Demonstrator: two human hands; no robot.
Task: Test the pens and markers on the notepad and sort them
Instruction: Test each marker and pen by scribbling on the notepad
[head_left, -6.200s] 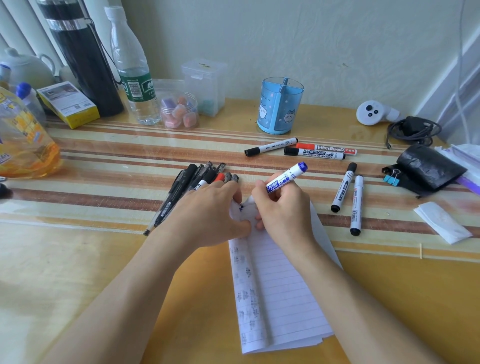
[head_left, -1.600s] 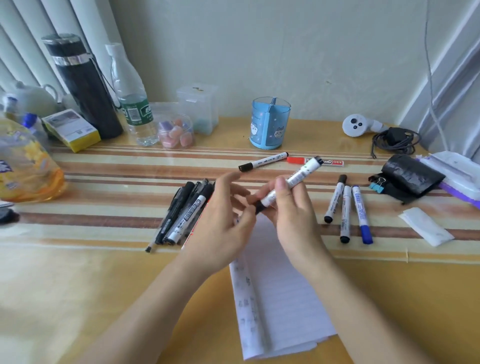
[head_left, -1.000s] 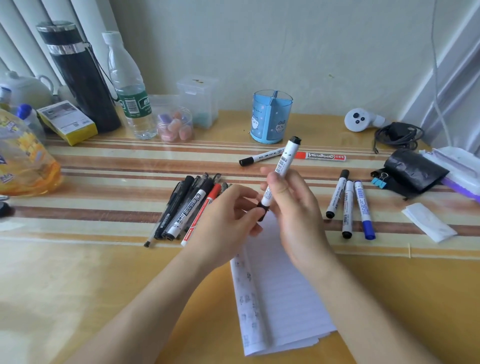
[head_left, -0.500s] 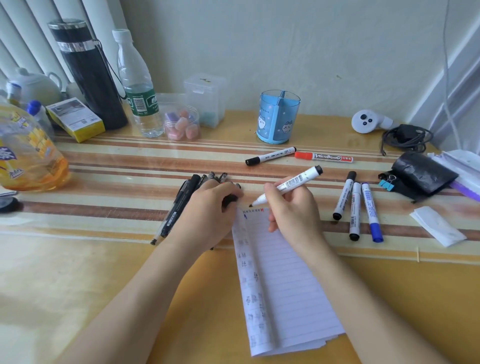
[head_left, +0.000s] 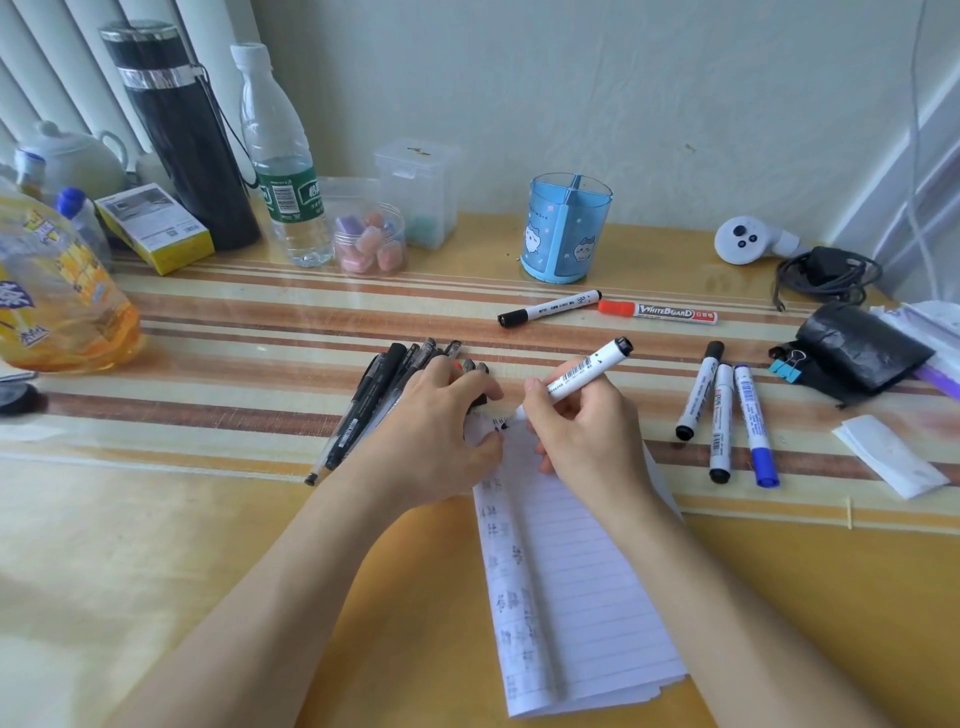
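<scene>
Black flask (head_left: 182, 135) beside water bottle (head_left: 280, 171), white controller (head_left: 743, 240) near coiled cable (head_left: 826, 273)

We saw a person's two arms, both bare from the lower edge of the view up to the fingertips. The left forearm (head_left: 270, 597), lying to the left of the notepad (head_left: 571, 597), was long and smooth and narrowed to a slim wrist. The right forearm (head_left: 727, 597), just right of the notepad, looked much the same. The left hand (head_left: 434, 441), at the notepad's top left corner, and the right hand (head_left: 587, 436), at its top edge, had slender fingers (head_left: 462, 382) and rounded knuckles. The few nails we could make out were short and plain.
</scene>
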